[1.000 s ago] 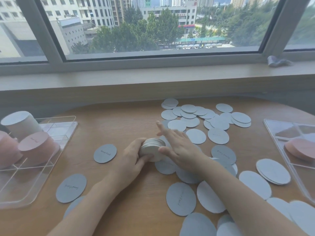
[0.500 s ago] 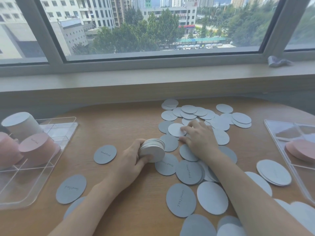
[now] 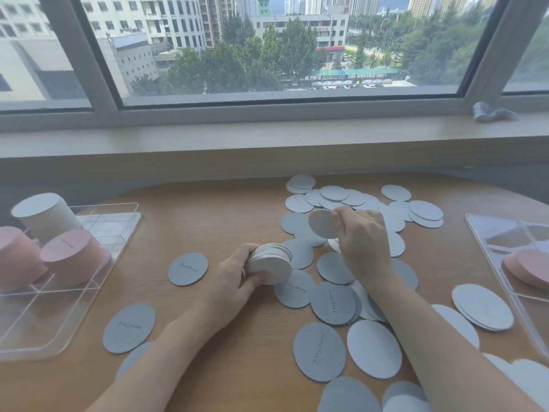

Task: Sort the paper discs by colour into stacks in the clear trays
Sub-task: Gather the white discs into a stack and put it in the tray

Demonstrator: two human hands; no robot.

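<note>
My left hand (image 3: 230,278) grips a tilted stack of grey-blue discs (image 3: 270,264) at the table's middle. My right hand (image 3: 361,242) pinches one grey-blue disc (image 3: 323,223), lifted off the table just right of and beyond the stack. Several loose grey-blue discs (image 3: 334,303) lie scattered across the middle and right of the wooden table (image 3: 231,221). The clear tray on the left (image 3: 44,328) holds two pink stacks (image 3: 71,255) and a white stack (image 3: 44,215). At the right edge, a second clear tray (image 3: 487,230) holds a low pink stack (image 3: 530,269).
A window sill (image 3: 267,141) runs behind the table, with a crumpled wrapper (image 3: 490,113) on it at the right. Single discs (image 3: 187,269) lie between my left hand and the left tray. Bare wood shows at the table's upper left.
My right hand left the stack, reached out to the far pile, and now lifts one disc from it. My left hand keeps hold of the stack in place.
</note>
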